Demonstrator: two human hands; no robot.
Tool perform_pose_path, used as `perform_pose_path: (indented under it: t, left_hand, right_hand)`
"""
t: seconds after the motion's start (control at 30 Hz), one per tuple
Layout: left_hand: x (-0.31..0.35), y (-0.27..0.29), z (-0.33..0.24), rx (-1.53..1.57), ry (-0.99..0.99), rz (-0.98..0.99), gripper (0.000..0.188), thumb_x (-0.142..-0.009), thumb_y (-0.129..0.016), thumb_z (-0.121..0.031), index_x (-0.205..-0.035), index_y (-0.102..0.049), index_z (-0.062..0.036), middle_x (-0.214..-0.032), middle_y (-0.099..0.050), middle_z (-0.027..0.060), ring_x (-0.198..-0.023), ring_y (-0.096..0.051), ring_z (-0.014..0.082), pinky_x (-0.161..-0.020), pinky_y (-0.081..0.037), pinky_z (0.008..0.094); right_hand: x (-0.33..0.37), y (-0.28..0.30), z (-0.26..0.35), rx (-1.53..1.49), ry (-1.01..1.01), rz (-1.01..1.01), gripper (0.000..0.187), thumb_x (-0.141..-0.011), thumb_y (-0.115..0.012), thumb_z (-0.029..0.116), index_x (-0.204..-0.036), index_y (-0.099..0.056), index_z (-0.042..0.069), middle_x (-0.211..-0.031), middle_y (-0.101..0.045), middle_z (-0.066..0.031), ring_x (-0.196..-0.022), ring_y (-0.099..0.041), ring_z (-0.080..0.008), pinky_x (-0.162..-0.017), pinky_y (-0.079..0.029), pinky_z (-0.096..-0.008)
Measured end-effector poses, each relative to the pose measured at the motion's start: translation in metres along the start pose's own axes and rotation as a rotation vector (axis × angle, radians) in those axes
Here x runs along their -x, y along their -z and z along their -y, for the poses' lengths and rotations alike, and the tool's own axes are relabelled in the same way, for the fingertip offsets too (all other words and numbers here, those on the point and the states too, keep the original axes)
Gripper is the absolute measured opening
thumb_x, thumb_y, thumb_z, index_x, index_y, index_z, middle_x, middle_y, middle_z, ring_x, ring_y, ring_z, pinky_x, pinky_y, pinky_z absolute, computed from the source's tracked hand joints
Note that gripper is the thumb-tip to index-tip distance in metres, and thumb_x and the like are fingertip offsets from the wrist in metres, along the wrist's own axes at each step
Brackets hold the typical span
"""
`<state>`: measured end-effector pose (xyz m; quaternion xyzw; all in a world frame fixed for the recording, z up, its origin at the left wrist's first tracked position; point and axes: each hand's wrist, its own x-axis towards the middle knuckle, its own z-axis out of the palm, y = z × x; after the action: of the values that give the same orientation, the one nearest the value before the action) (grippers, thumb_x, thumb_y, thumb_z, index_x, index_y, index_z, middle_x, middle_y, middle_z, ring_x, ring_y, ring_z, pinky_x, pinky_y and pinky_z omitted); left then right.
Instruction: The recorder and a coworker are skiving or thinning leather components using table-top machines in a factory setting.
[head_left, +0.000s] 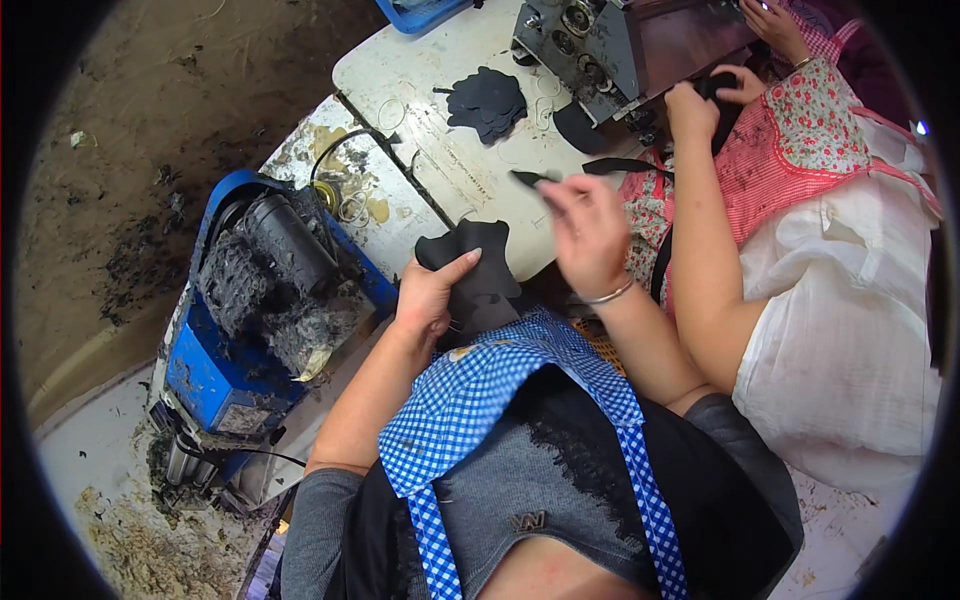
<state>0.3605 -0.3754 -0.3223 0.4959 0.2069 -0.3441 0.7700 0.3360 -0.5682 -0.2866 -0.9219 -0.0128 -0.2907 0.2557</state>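
My left hand [432, 298] grips flat black cut pieces [470, 262] with wavy edges, the thumb lying on top. They look like sheet material such as leather or fabric; the kind is not certain. To the right, my right hand [590, 235] is raised over the table edge and smeared by motion. A small black pointed piece [532, 181] shows at its fingertips. Beyond my hands, a pile of similar black pieces [485, 104] lies on the white table [425, 60]. A long dark strip [628, 166] lies near my right hand.
At left stands a blue machine [215, 375] with a dark motor [290, 243], thick with grey fluff. A grey metal machine [580, 60] stands at the far right. Close on my right, a co-worker's hand [692, 112] works beside it. Thin rings [392, 113] lie on the table.
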Motion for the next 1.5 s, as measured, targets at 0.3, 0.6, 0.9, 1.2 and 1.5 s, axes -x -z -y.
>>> perform_pose_path:
  t: [0.3,0.6,0.9,1.2,1.5]
  left_hand:
    - [0.008,0.008,-0.004,0.188,0.168,0.087,0.03,-0.087,-0.061,-0.021,-0.107,-0.053,0.0001,-0.097,-0.062,0.0114,-0.083,-0.062,0.0208,-0.074,-0.053,0.0344]
    - [0.005,0.014,-0.005,0.01,0.075,0.203,0.025,-0.081,-0.06,-0.004,-0.105,-0.056,0.0023,-0.094,-0.063,0.0103,-0.084,-0.063,0.0194,-0.073,-0.053,0.0318]
    - [0.007,0.028,-0.005,0.017,0.05,0.135,0.029,-0.08,-0.061,-0.003,-0.108,-0.055,0.0003,-0.097,-0.063,0.0109,-0.085,-0.062,0.0207,-0.076,-0.053,0.0345]
    - [-0.014,0.03,0.023,-0.088,0.096,0.064,0.028,-0.081,-0.062,-0.004,-0.108,-0.056,0.0017,-0.095,-0.064,0.0119,-0.083,-0.063,0.021,-0.073,-0.053,0.0333]
    - [-0.018,0.007,0.017,-0.013,0.144,0.117,0.033,-0.079,-0.065,-0.005,-0.11,-0.056,0.0002,-0.098,-0.063,0.011,-0.086,-0.063,0.0211,-0.076,-0.053,0.0348]
  right_hand:
    - [0.043,-0.021,0.006,-0.801,-0.556,0.799,0.048,-0.077,-0.069,0.011,-0.117,-0.049,-0.006,-0.105,-0.06,-0.0118,-0.092,-0.059,-0.019,-0.081,-0.048,-0.0298]
    - [0.057,-0.044,-0.022,-1.154,-0.958,0.46,0.022,-0.087,-0.06,0.011,-0.102,-0.06,-0.004,-0.098,-0.062,-0.0044,-0.084,-0.058,-0.0085,-0.074,-0.047,-0.0232]
    - [0.008,-0.005,-0.042,0.093,0.088,0.013,0.025,-0.068,-0.062,0.002,-0.092,-0.059,0.004,-0.088,-0.058,-0.0107,-0.08,-0.057,-0.0296,-0.07,-0.046,-0.0376]
    - [0.085,-0.075,-0.05,-0.462,-0.347,0.353,0.028,-0.071,-0.07,0.007,-0.096,-0.058,0.005,-0.091,-0.06,-0.0057,-0.084,-0.058,-0.0184,-0.072,-0.047,-0.03]
    - [0.063,-0.064,-0.02,-1.229,-1.254,0.515,0.013,-0.078,-0.07,0.011,-0.084,-0.063,0.001,-0.072,-0.063,-0.0018,-0.062,-0.058,-0.009,-0.057,-0.046,-0.0206]
